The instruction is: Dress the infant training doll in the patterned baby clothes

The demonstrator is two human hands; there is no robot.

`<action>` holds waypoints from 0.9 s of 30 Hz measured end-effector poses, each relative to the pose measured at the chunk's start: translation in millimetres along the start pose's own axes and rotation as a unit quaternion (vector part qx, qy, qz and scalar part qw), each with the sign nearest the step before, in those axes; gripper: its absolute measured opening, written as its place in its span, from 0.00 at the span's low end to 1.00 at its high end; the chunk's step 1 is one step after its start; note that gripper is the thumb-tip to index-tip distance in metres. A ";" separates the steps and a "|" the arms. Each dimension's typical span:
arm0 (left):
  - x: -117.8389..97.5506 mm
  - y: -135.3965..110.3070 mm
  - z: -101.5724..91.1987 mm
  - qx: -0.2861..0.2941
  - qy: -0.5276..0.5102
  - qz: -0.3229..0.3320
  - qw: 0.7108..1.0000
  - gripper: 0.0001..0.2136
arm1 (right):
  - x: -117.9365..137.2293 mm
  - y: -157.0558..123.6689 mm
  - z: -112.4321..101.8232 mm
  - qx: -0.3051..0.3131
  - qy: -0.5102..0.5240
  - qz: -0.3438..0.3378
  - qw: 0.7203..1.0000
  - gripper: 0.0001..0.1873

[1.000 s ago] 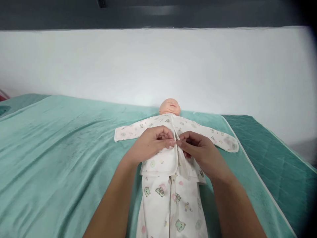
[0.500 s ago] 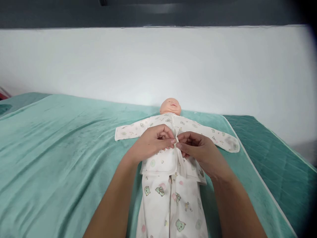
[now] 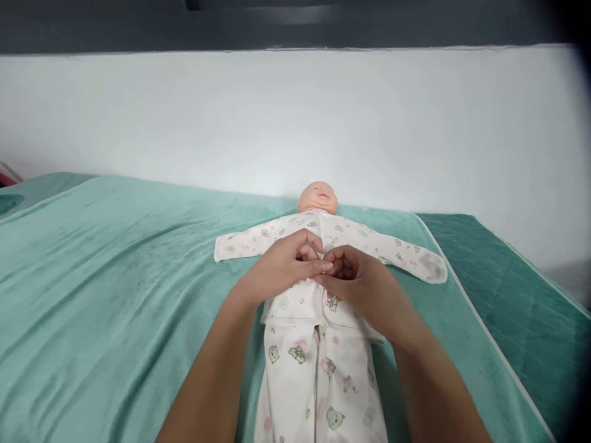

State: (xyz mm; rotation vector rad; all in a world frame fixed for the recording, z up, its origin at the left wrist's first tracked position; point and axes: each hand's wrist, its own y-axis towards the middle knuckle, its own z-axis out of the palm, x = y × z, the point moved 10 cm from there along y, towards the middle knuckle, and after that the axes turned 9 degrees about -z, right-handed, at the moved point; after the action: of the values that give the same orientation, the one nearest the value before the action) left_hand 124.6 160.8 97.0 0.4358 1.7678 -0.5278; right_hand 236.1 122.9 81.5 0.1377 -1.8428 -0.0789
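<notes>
Your left hand (image 3: 287,263) and right hand (image 3: 362,280) pinch the shirt (image 3: 294,306) at its front; the doll (image 3: 318,198) lies face-up.

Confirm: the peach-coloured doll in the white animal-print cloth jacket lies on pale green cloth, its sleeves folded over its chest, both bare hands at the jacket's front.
No: the long white animal-print sleeves aren't folded; the head view shows them stretched out to either side. The rest stands.
</notes>
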 end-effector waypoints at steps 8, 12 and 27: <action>-0.1 -2.2 -0.1 -0.013 0.031 0.010 0.999 0.06 | 13.9 -0.9 5.8 -0.008 -0.132 -0.036 0.991 0.05; -2.1 -3.3 1.9 0.023 0.016 0.018 0.999 0.07 | 10.4 -0.5 4.8 0.005 -0.094 -0.035 0.995 0.08; 2.8 -2.8 -7.0 -0.009 0.033 -0.009 0.999 0.08 | -8.9 7.0 -5.7 -0.021 0.170 -0.002 0.985 0.08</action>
State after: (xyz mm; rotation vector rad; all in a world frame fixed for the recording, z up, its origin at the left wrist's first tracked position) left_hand 116.8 162.4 96.1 0.4288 1.8398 -0.5144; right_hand 243.6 131.1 75.5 0.1179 -1.4997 -0.0921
